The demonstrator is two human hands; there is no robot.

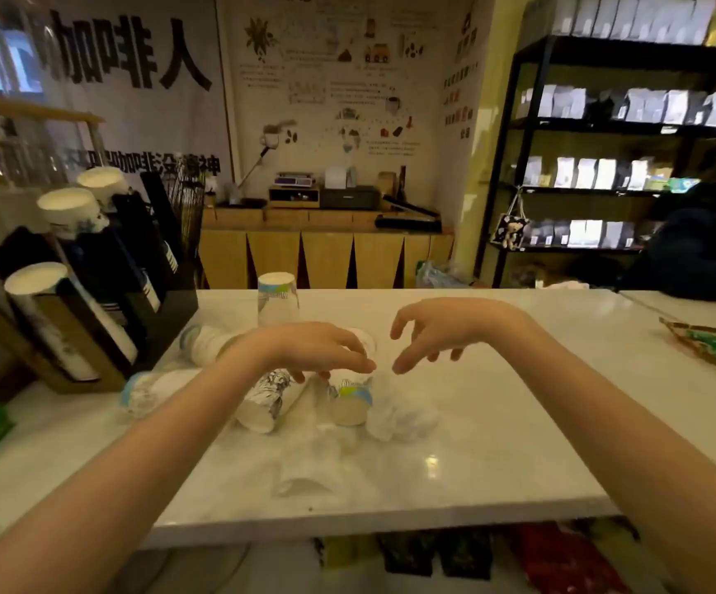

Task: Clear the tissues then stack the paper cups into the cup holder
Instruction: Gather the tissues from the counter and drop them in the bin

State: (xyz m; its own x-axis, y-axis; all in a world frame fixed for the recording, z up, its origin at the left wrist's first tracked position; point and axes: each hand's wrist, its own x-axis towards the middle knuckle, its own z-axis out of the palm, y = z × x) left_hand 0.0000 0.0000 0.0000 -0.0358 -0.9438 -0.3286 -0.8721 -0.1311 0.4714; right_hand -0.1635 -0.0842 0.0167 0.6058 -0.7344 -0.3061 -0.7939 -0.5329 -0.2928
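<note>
View from the head camera across a white glossy counter [497, 443]. At centre, the left hand [317, 347] and the right hand [437, 327] hover palm-down above a cluster of fallen paper cups, the two hands near each other but apart, with a narrow gap between their fingertips. Both hands are spread with curled fingers and neither grips anything; whether the left fingertips touch the cups beneath them cannot be told.

Directly under the left hand, toward 6 o'clock, lie a toppled white paper cup with black line drawing [264, 403] and, just beside it at 3 o'clock, a toppled white paper cup with blue and yellow-green print [352, 405]. Crumpled white tissues [403, 420] rest against that cup at its 3 o'clock side; a further flattened white tissue [305, 473] lies near the counter's front edge at 6 o'clock. Two more white cups lie on their sides at 9 o'clock of the hands [155, 390] and [206, 342].

An upside-down white paper cup with a blue and green band [278, 300] stands at 12 o'clock of the left hand. At 10 o'clock, the black slanted cup holder [163, 310] carries tilted stacks of white paper cups [54, 319]. A black shelving unit with pale packets [605, 165] occupies 2 o'clock.
</note>
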